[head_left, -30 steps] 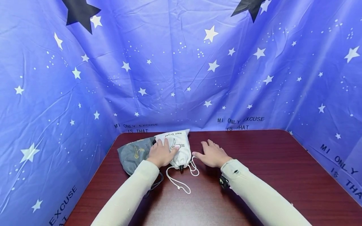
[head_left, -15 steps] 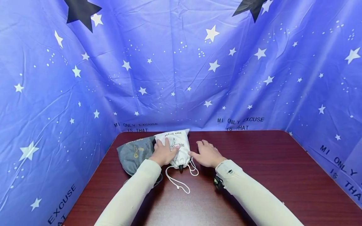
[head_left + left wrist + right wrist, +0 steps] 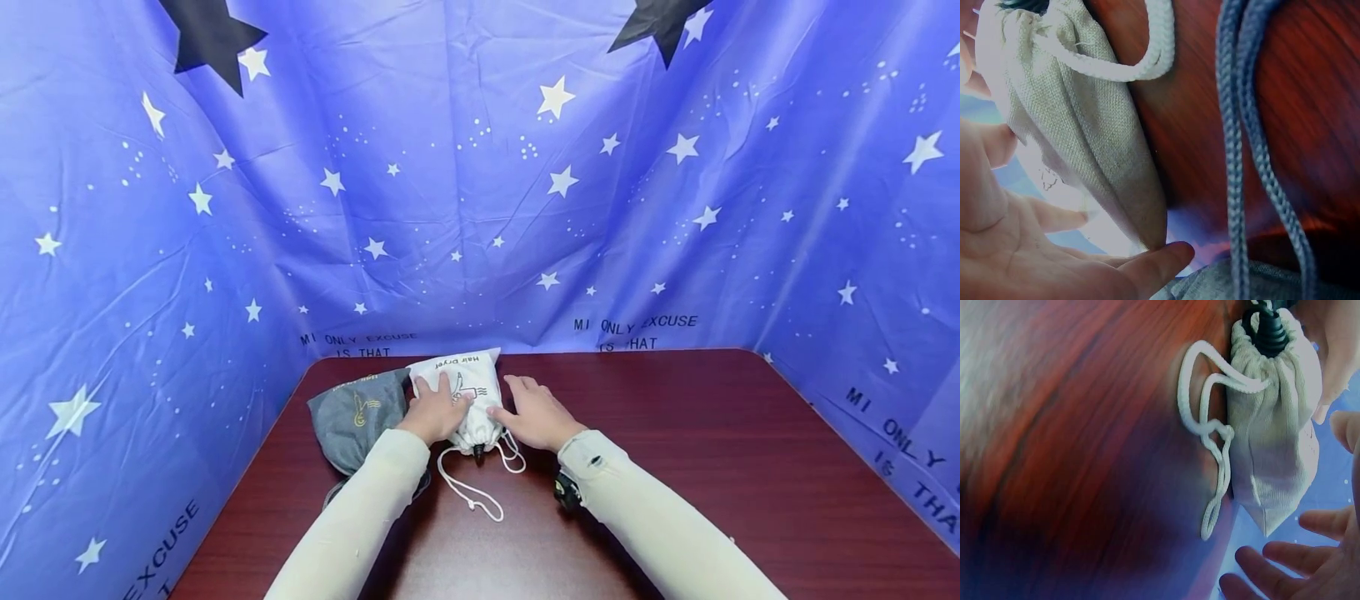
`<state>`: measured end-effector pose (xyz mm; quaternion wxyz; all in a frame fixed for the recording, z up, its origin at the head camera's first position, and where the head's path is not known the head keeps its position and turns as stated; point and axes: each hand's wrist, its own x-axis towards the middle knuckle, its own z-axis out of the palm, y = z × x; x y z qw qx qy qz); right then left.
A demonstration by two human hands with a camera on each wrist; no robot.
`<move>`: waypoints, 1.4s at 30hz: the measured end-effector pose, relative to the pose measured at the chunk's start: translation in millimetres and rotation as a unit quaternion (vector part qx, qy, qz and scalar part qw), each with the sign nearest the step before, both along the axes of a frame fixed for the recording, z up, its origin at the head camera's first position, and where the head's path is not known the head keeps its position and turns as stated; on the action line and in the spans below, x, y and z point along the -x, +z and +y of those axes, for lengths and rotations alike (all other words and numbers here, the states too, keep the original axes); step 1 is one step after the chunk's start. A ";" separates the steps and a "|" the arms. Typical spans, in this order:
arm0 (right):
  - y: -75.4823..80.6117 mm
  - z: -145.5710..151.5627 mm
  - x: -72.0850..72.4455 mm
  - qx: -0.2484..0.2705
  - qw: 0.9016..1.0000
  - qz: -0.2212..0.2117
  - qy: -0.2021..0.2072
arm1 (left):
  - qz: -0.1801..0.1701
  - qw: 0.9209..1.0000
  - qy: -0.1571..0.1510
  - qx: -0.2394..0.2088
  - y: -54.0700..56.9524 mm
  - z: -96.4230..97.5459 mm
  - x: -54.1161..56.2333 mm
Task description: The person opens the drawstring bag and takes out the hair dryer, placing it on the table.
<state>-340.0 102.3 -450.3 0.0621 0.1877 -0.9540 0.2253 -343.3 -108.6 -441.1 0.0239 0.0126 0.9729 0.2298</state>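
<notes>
A white drawstring bag (image 3: 480, 373) printed "Hair Dryer" lies at the back of the table. My left hand (image 3: 437, 414) rests over its left side, fingers spread; in the left wrist view the fingertips touch the cloth (image 3: 1085, 125). My right hand (image 3: 538, 414) is at the bag's right side with fingers apart and extended, its thumb close to the edge; whether it touches is unclear. Out of the bag's gathered mouth sticks a black ribbed cord end (image 3: 1270, 336). White drawstrings (image 3: 471, 492) trail toward me. Left of my left hand lies a grey drawstring bag (image 3: 360, 421), partly behind my sleeve.
The dark red wooden table (image 3: 675, 433) extends right and forward of the bags. Dark grey cords (image 3: 1235, 150) hang across the left wrist view. A blue star-printed curtain (image 3: 450, 167) encloses the back and sides.
My right hand has moved left, up to the white bag's right side. My left hand has stayed on the bag, its forearm shifting slightly right. Both bags lie where they were.
</notes>
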 end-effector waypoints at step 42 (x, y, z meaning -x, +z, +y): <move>-3.8 -14.6 -4.8 0.004 0.998 -0.019 0.062 | 0.006 0.999 -0.014 0.047 6.2 2.9 -2.8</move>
